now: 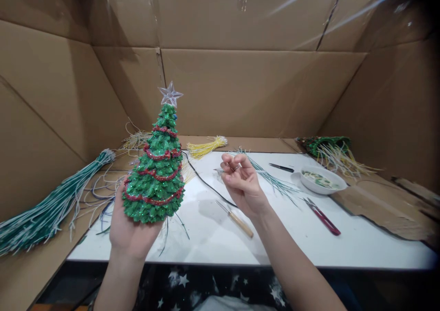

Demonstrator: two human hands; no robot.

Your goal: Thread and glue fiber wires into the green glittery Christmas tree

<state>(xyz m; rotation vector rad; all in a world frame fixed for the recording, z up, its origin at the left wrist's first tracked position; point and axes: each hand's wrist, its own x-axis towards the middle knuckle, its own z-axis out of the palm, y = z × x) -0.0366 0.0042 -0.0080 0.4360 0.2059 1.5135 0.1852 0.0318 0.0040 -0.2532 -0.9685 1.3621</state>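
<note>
A small green glittery Christmas tree (pixel 156 173) with red garlands and a clear star (pixel 170 94) on top stands upright. My left hand (pixel 134 237) is closed around its lower part from behind and below. Several thin green wires hang under the tree. To the right of it, apart from it, my right hand (pixel 242 185) is raised with fingers curled and pinched together. Something small and pale shows at those fingertips, too small to name. Below that hand an awl with a wooden handle (pixel 240 224) lies on the white tabletop (pixel 213 247).
At the right are red-handled thread snips (pixel 323 217), a black slim tool (pixel 281 167) and a white bowl (pixel 323 180) with small bits. Bundles of green wires (pixel 58 205), yellow wires (pixel 208 147) and green-white wires (pixel 271 178) lie around. Cardboard walls (pixel 240 91) enclose the table.
</note>
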